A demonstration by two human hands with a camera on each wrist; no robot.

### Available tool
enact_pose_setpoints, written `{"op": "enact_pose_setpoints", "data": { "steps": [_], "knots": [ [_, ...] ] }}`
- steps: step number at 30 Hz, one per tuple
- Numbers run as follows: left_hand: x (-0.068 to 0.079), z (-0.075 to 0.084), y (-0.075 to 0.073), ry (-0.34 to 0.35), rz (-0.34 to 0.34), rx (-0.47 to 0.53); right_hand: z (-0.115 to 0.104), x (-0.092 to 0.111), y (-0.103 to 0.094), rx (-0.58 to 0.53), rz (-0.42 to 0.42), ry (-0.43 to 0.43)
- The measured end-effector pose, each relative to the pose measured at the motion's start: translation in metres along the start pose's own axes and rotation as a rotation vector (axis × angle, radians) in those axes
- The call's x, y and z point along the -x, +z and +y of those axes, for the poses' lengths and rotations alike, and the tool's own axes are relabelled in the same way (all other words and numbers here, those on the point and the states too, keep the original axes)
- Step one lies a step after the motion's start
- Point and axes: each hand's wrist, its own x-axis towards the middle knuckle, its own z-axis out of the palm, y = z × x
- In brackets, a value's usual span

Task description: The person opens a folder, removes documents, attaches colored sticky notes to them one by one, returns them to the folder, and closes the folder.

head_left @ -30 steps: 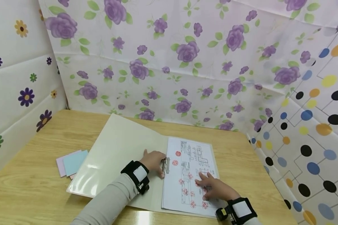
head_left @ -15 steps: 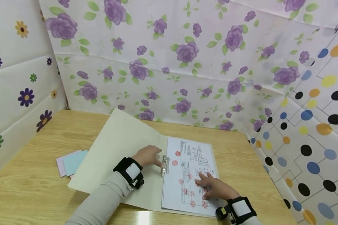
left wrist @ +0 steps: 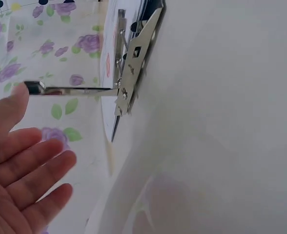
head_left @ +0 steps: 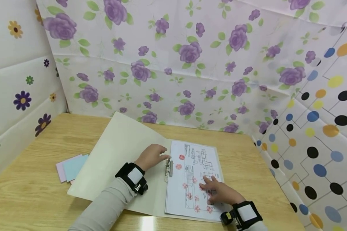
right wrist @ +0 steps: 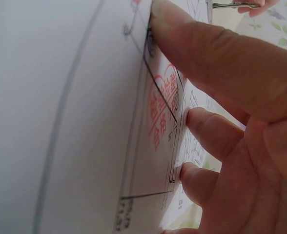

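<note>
An open cream folder [head_left: 118, 147] lies on the table, its left cover tilted up. Along its spine sits a metal lever clip [head_left: 167, 171] beside a stack of printed drawings [head_left: 179, 199] with red stamps. My left hand [head_left: 151, 157] is over the clip; in the left wrist view its thumb touches the black tip of the raised lever [left wrist: 75, 91], while the other fingers are spread and hold nothing. My right hand [head_left: 219, 192] rests on the lower right of the papers, its fingertips and thumb [right wrist: 182, 34] against the top sheet.
Purple and light blue paper squares [head_left: 72, 168] lie on the wooden table [head_left: 31, 179] at the left, partly under the cover. A flowered cloth [head_left: 162, 48] hangs behind, and a dotted one [head_left: 315, 144] borders the right side.
My left hand has drawn back off the clip, leaving only its thumb at the lever's tip, and the lever now stands up. The right hand has stayed on the papers.
</note>
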Motion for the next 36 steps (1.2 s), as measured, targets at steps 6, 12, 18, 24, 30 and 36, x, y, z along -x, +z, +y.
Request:
{"op": "enact_pose_setpoints", "data": {
  "steps": [6,12,18,24,30,36],
  "knots": [
    [-0.004,0.005,0.005,0.096,0.160,-0.070,0.000,0.000,0.000,0.003,0.002,0.001],
    [-0.009,0.009,0.011,0.116,0.203,-0.088,-0.002,0.000,-0.001,-0.010,0.002,0.009],
    [-0.013,0.011,0.018,0.042,0.127,-0.097,-0.003,0.001,-0.002,-0.027,-0.006,0.011],
    [-0.012,0.013,0.022,-0.015,-0.001,-0.083,-0.002,0.002,-0.001,-0.033,-0.004,0.023],
    [-0.009,0.013,0.026,-0.009,-0.102,-0.149,-0.001,0.003,-0.001,-0.045,-0.003,0.026],
    [-0.007,0.010,0.032,0.011,-0.211,-0.284,-0.001,0.004,0.000,-0.040,0.000,0.013]
  ]
}}
